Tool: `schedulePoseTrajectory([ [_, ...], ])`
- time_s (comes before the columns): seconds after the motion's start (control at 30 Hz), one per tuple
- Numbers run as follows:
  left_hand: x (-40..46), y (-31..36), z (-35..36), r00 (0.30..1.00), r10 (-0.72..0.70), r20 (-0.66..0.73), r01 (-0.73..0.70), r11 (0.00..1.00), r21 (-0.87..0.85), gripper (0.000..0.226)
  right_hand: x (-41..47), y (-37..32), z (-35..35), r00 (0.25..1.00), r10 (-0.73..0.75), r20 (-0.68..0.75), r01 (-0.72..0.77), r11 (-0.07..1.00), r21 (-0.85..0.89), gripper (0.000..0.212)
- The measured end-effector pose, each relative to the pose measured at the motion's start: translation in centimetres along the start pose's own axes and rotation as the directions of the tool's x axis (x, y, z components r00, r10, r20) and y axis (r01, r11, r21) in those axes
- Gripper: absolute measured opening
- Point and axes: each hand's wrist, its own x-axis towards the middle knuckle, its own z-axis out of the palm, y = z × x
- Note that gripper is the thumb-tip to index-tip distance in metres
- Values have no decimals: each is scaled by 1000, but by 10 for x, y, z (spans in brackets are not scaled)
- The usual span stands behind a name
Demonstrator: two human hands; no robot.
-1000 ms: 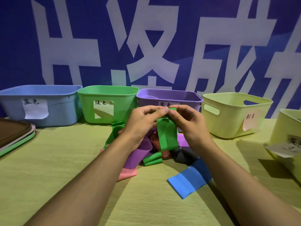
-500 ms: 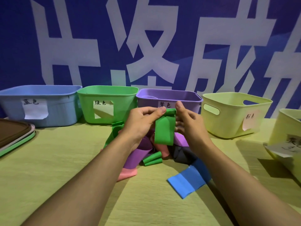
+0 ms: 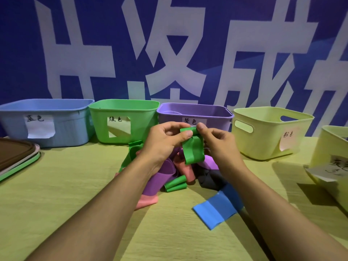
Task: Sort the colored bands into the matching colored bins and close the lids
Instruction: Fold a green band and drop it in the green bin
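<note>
Head: green band (image 3: 194,149) pinched between both hands' fingers (image 3: 185,135).

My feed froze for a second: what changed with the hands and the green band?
Both hands kept hold of the green band. The right hand shifted from gripping its top edge to pinching it at the fold, beside the left hand. The pile and bins stayed put.

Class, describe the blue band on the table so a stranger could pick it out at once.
Start at the heap of bands in front of the purple bin. The blue band lies flat at the heap's near right edge, beside the right forearm. It is the only blue band visible; its neighbours are purple, pink, green and dark.
</note>
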Motion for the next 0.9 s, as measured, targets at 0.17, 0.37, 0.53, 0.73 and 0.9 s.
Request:
schedulePoseTrajectory([
  [0.17,-1,4,1,1000,-10,-9,9,998,-59,21,0,1,-1,995,-92,49,93,995,-21,8],
  [0.37,0,2,0,996,-80,-35,82,995,62,57,0,0,1,980,-167,109,166,986,23,15],
  [0.53,0,0,-2,997,-40,-68,49,991,128,49,0,4,-1,969,-205,141,211,977,-32,19],
  [0.73,0,2,1,999,-18,-47,22,997,77,17,-4,-4,1,995,9,96,-13,999,35,43],
  [0.9,-1,1,0,1000,8,21,-9,999,41,8,-7,-11,3,996,85,19,-85,996,-9,53],
])
